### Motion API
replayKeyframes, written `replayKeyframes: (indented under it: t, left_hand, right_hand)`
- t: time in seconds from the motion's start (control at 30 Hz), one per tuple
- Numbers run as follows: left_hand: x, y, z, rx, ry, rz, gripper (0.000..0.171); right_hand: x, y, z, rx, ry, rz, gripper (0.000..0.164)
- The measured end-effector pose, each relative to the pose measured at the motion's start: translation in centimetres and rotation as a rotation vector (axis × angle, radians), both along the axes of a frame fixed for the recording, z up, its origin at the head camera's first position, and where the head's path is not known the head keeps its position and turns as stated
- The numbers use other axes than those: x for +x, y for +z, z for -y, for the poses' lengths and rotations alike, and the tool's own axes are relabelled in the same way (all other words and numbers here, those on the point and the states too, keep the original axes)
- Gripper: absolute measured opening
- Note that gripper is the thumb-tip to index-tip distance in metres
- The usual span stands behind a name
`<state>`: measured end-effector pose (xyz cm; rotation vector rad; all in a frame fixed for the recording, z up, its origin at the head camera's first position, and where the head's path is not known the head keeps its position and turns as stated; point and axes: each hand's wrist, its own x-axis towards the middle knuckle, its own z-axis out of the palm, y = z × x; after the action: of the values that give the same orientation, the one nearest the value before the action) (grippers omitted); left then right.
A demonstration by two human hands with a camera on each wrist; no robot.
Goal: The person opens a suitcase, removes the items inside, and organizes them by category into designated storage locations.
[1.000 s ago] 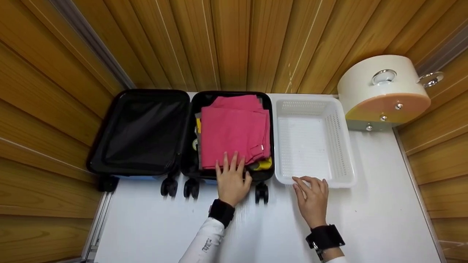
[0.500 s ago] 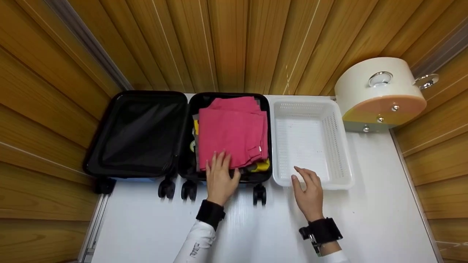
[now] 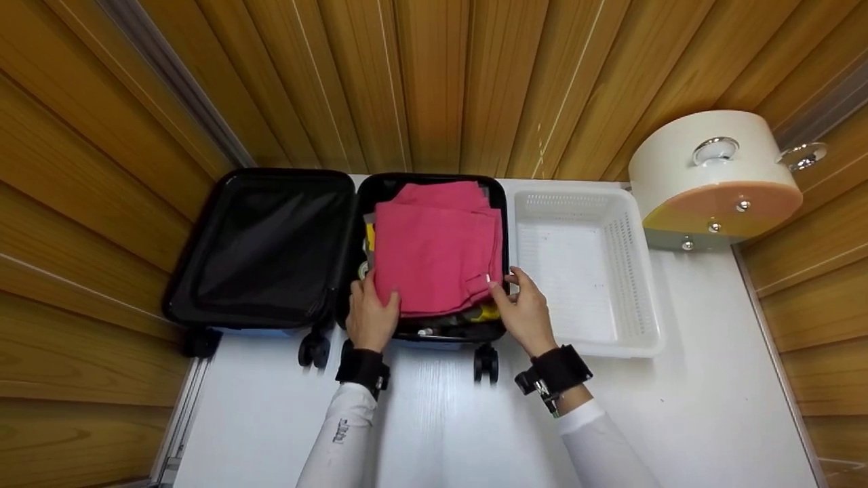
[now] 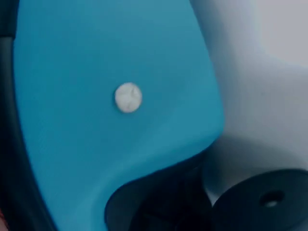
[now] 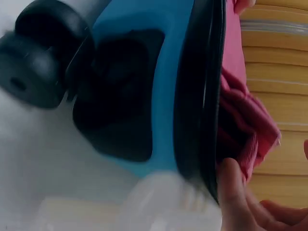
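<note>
A folded pink garment (image 3: 434, 257) lies on top of other clothes in the packed half of an open suitcase (image 3: 503, 186). My left hand (image 3: 371, 315) is at its front left corner, fingers along the side and thumb at the front edge. At the front right corner, by a small pale tag, the thumb of my right hand (image 3: 529, 315) touches the cloth; its fingers reach over the suitcase rim. The right wrist view shows that thumb beside the pink folds (image 5: 248, 130). Only the blue shell (image 4: 130, 144) and a wheel appear in the left wrist view.
The suitcase's black lid half (image 3: 261, 244) lies to the left. A white plastic basket (image 3: 641, 285) stands against the suitcase on the right. Behind it at the right is a rounded cream box (image 3: 705, 163) with silver handles. Wood-panelled walls (image 3: 434, 88) enclose the white table (image 3: 447, 427).
My left hand has moved left along the garment's front edge to its corner. The right hand has left the basket's front rim and come left to the garment's right corner.
</note>
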<state>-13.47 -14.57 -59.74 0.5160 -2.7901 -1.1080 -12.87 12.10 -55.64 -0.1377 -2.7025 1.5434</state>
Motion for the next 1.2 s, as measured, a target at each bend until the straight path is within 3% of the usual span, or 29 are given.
replayKeyframes:
  t: [0.13,0.23,0.3,0.47,0.53,0.7,0.93,1.03,1.2]
  left_hand:
    - [0.0,-0.4,-0.2,-0.039,0.010,-0.017,0.069]
    - [0.0,-0.5,-0.2,-0.029,0.010,-0.072,0.071]
    - [0.0,-0.4,-0.2,0.011,-0.016,-0.128,0.075]
    - [0.0,-0.2,0.4,0.138,-0.130,-0.215,0.086]
    - [0.0,0.0,0.7,0.176,-0.156,-0.207,0.085]
    - [0.2,0.0,1.6,0.224,-0.219,-0.178,0.076]
    - [0.7,-0.2,2.1,0.176,-0.366,-0.182,0.066]
    - [0.9,-0.1,2.0,0.191,-0.372,-0.148,0.066]
    - [0.8,0.3,1.9,0.274,-0.312,-0.092,0.072]
  right_hand:
    - [-0.6,-0.1,1.5,0.053,0.028,0.072,0.083]
    - [-1.0,-0.3,2.2,0.091,0.051,0.084,0.089]
    - [-1.3,-0.5,2.5,0.082,0.058,0.088,0.081]
    - [-1.8,-1.0,2.7,0.002,0.032,0.078,0.041]
    - [-2.0,-1.1,2.6,-0.007,0.031,0.076,0.039]
    - [-2.1,-1.2,2.5,-0.053,0.079,0.114,0.053]
    - [-1.8,-0.9,2.5,-0.130,0.150,0.193,0.059]
    - [-1.7,-1.1,2.6,-0.190,0.129,0.206,0.056]
    - [-1.6,-1.7,2.4,-0.449,0.032,0.180,0.043]
